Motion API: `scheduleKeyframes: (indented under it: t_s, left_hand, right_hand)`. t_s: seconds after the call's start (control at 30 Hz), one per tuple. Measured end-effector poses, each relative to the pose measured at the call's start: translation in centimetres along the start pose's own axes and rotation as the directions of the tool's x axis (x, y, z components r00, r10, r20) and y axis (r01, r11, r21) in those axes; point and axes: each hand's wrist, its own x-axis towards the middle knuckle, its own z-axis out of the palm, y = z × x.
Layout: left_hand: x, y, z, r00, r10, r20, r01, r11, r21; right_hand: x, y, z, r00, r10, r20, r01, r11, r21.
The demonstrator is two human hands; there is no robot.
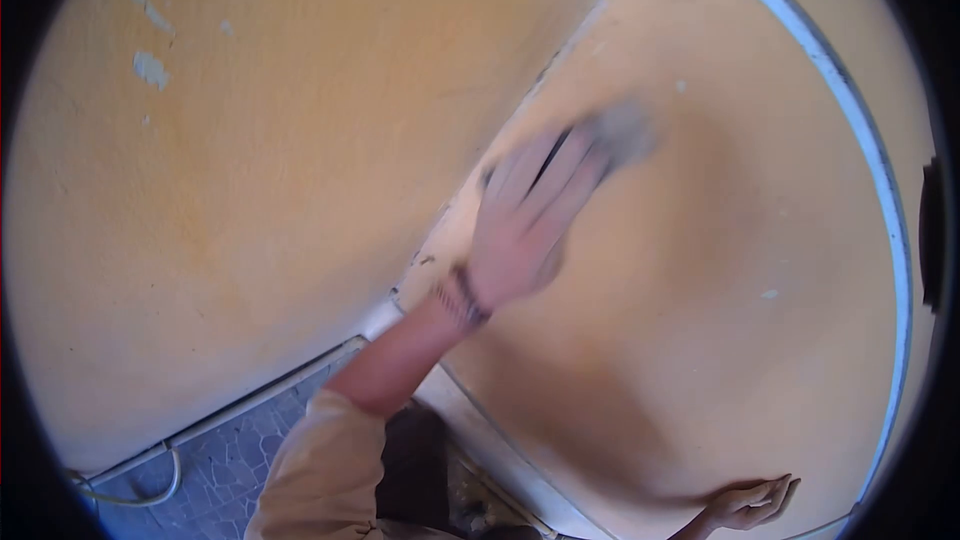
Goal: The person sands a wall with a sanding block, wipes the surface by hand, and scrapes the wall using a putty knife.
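My left hand (520, 230), with a beaded bracelet (460, 297) at its wrist, presses its fingers over a greyish flat pad (625, 130) against the orange-yellow wall (800, 200). Motion smears the pad and fingertips, so its exact kind cannot be made out. Low on the right, my right hand (757, 505) is beside the same wall with its fingers loosely extended. Nothing shows in it.
Another wall (250, 140) with chipped paint meets this one at a corner. A pale blue strip (870, 150) curves down the right. Below lie a grey stone-patterned floor (225, 465) and a looped hose or cable (165, 495) near the wall base.
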Motion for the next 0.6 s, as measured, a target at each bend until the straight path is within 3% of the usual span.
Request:
scheduleKeyframes:
  t_s: [0.03,0.13,0.23,0.3,0.33,0.6]
  left_hand:
    - [4.1,0.0,0.5,0.997,0.078,-0.019,-0.078,0.997,-0.006]
    - [5.7,0.7,1.5,0.990,0.027,-0.139,-0.025,1.000,0.018]
    - [-4.0,2.4,0.3,0.982,-0.190,-0.022,0.191,0.968,0.163]
    - [-5.5,3.8,-0.5,0.965,-0.262,-0.026,0.261,0.934,0.243]
    - [-5.8,4.5,-0.9,0.952,-0.306,-0.030,0.302,0.911,0.283]
    - [-0.7,2.7,-1.3,0.974,-0.218,0.058,0.195,0.942,0.274]
  right_hand:
    - [-0.1,0.2,-0.1,1.000,0.004,0.004,-0.004,1.000,-0.007]
    - [0.7,-0.4,-0.2,0.998,-0.059,-0.011,0.058,0.998,-0.005]
    - [0.2,-0.4,-0.2,0.999,0.039,0.006,-0.039,0.998,0.055]
    - [0.7,-0.9,-0.6,0.998,0.057,0.035,-0.058,0.998,0.026]
    - [0.5,0.1,-0.1,1.000,-0.012,-0.019,0.014,0.997,0.074]
    - [-0.1,0.1,0.1,0.998,0.057,-0.015,-0.054,0.991,0.120]
